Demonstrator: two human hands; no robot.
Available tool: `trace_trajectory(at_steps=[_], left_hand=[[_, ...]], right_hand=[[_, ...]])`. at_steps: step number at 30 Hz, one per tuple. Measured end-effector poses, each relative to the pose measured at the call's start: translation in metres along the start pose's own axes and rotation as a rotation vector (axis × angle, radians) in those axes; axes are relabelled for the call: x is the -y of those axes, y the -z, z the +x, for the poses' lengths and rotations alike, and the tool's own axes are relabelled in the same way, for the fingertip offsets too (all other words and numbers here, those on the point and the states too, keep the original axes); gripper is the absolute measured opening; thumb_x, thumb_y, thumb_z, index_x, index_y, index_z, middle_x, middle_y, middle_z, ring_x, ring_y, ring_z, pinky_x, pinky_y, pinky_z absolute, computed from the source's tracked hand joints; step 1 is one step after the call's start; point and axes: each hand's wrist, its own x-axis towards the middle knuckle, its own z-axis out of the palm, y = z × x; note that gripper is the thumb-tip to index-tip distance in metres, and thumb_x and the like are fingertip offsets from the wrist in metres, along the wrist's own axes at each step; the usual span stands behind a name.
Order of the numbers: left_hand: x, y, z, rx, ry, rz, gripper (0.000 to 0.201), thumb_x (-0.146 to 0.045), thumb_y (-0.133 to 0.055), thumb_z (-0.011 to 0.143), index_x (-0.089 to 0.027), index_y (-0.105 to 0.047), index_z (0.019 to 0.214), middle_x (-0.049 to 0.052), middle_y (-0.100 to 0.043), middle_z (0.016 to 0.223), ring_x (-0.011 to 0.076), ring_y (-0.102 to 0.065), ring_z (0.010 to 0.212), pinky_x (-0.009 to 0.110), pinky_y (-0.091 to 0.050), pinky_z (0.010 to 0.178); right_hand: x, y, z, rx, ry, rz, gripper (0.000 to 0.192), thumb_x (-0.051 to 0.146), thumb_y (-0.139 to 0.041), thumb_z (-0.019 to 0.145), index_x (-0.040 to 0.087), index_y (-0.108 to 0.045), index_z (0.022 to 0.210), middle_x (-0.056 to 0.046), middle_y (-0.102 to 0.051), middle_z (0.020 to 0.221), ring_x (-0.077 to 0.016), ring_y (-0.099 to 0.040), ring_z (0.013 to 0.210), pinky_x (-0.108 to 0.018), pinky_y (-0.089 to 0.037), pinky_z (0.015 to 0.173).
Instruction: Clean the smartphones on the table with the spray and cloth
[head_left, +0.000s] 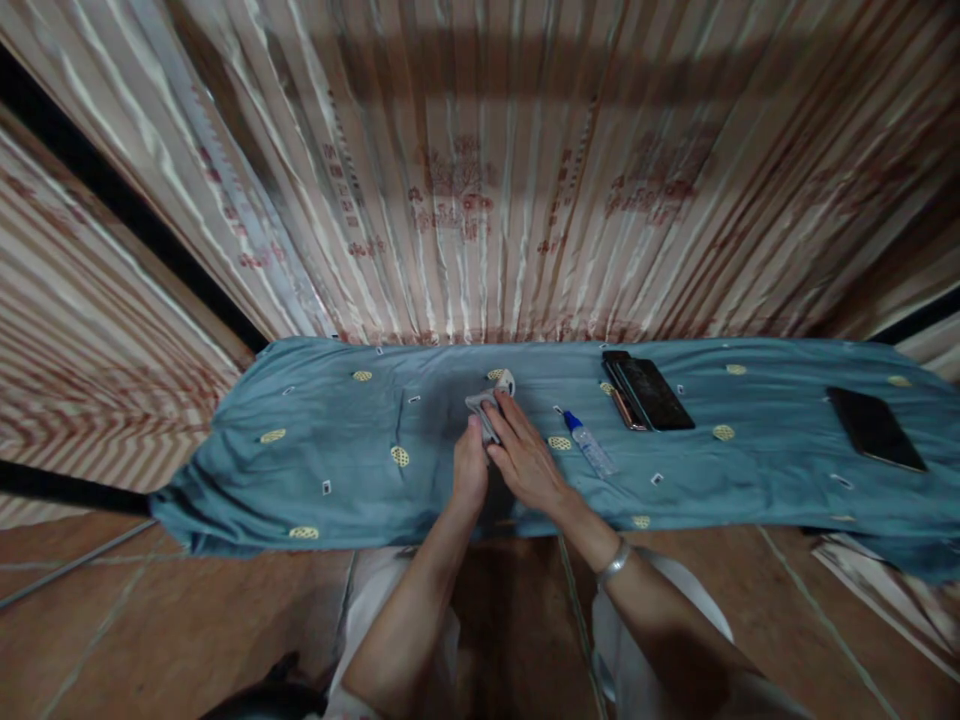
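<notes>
Near the middle of the cloth-covered bench, my left hand (470, 468) is closed around the near left side of a pale phone (508, 380), its thumb pointing up. Only the phone's far end, with a dark camera spot, shows; my hands and a cloth hide the rest. My right hand (529, 462) presses this small grey cloth (480, 402) against the phone, fingers laid over it. Just right of my right hand lies a clear spray bottle (591, 447) with a blue cap.
A blue patterned sheet (360, 430) covers the bench. Several stacked phones (656, 393) lie right of the bottle, and a black phone (876, 428) lies farther right. A striped curtain (480, 200) hangs behind. Dark frame poles (135, 210) slant at the sides.
</notes>
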Motion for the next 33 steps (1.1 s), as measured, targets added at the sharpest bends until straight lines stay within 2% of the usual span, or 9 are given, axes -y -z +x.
trace_trajectory(at_steps=[3, 6, 11, 15, 22, 27, 31, 33], left_hand=[[-0.004, -0.009, -0.009, 0.019, -0.093, 0.093, 0.017, -0.024, -0.059, 0.086, -0.019, -0.074, 0.093, 0.005, -0.073, 0.111, 0.0239, -0.052, 0.127, 0.033, -0.038, 0.106], [-0.006, -0.016, -0.015, 0.051, -0.111, 0.088, 0.018, -0.019, -0.063, 0.082, -0.017, -0.075, 0.096, 0.007, -0.072, 0.113, 0.0241, -0.056, 0.122, 0.032, -0.042, 0.102], [-0.002, -0.015, -0.016, 0.059, -0.057, 0.149, 0.03, -0.024, -0.069, 0.078, -0.015, -0.074, 0.105, 0.011, -0.072, 0.111, 0.0286, -0.064, 0.106, 0.034, -0.054, 0.082], [0.0, -0.012, -0.013, 0.075, -0.036, 0.094, 0.032, -0.026, -0.064, 0.08, -0.014, -0.072, 0.108, 0.01, -0.074, 0.106, 0.0251, -0.068, 0.095, 0.031, -0.056, 0.072], [-0.017, -0.015, -0.017, 0.082, 0.088, -0.142, 0.031, -0.025, -0.053, 0.086, -0.014, -0.068, 0.111, 0.009, -0.074, 0.098, 0.021, -0.07, 0.085, 0.034, -0.057, 0.077], [-0.031, -0.011, -0.019, 0.043, 0.2, -0.291, 0.032, -0.024, -0.048, 0.089, -0.014, -0.065, 0.114, 0.009, -0.074, 0.097, 0.0219, -0.07, 0.088, 0.038, -0.057, 0.081], [-0.036, -0.009, -0.023, 0.068, 0.213, -0.311, 0.037, -0.023, -0.045, 0.089, -0.013, -0.061, 0.121, 0.01, -0.075, 0.095, 0.023, -0.07, 0.088, 0.041, -0.056, 0.083], [-0.035, -0.008, -0.026, 0.09, 0.192, -0.286, 0.037, -0.022, -0.046, 0.088, -0.015, -0.06, 0.122, 0.008, -0.074, 0.095, 0.0215, -0.07, 0.084, 0.04, -0.057, 0.082]], right_hand=[[-0.008, 0.008, 0.006, -0.036, -0.077, 0.02, 0.058, 0.036, -0.032, 0.1, 0.023, -0.016, 0.154, -0.007, -0.018, 0.161, -0.0223, -0.018, 0.148, -0.049, -0.026, 0.119], [-0.015, 0.016, 0.009, -0.055, -0.145, 0.036, 0.057, 0.038, -0.028, 0.101, 0.023, -0.015, 0.154, -0.006, -0.017, 0.161, -0.021, -0.018, 0.148, -0.048, -0.024, 0.12], [-0.024, 0.021, 0.012, -0.088, -0.252, 0.083, 0.059, 0.042, -0.024, 0.101, 0.016, -0.019, 0.153, -0.01, -0.022, 0.16, -0.0197, -0.017, 0.148, -0.046, -0.021, 0.121], [-0.026, 0.017, 0.015, -0.106, -0.286, 0.104, 0.061, 0.044, -0.021, 0.101, 0.013, -0.019, 0.153, -0.012, -0.026, 0.158, -0.0193, -0.018, 0.148, -0.045, -0.021, 0.121], [-0.025, 0.011, 0.019, -0.131, -0.299, 0.101, 0.061, 0.045, -0.021, 0.101, 0.016, -0.017, 0.154, -0.01, -0.024, 0.159, -0.0197, -0.017, 0.148, -0.047, -0.02, 0.121], [-0.02, 0.008, 0.024, -0.14, -0.261, 0.061, 0.059, 0.044, -0.022, 0.1, 0.017, -0.02, 0.153, -0.009, -0.025, 0.159, -0.0213, -0.019, 0.148, -0.048, -0.02, 0.121], [-0.017, 0.007, 0.027, -0.173, -0.208, -0.013, 0.056, 0.04, -0.029, 0.099, 0.018, -0.028, 0.151, -0.01, -0.031, 0.156, -0.0261, -0.021, 0.147, -0.053, -0.023, 0.119], [-0.016, 0.009, 0.028, -0.197, -0.202, -0.036, 0.054, 0.037, -0.031, 0.099, 0.016, -0.036, 0.147, -0.012, -0.036, 0.153, -0.0277, -0.027, 0.145, -0.053, -0.026, 0.117]])
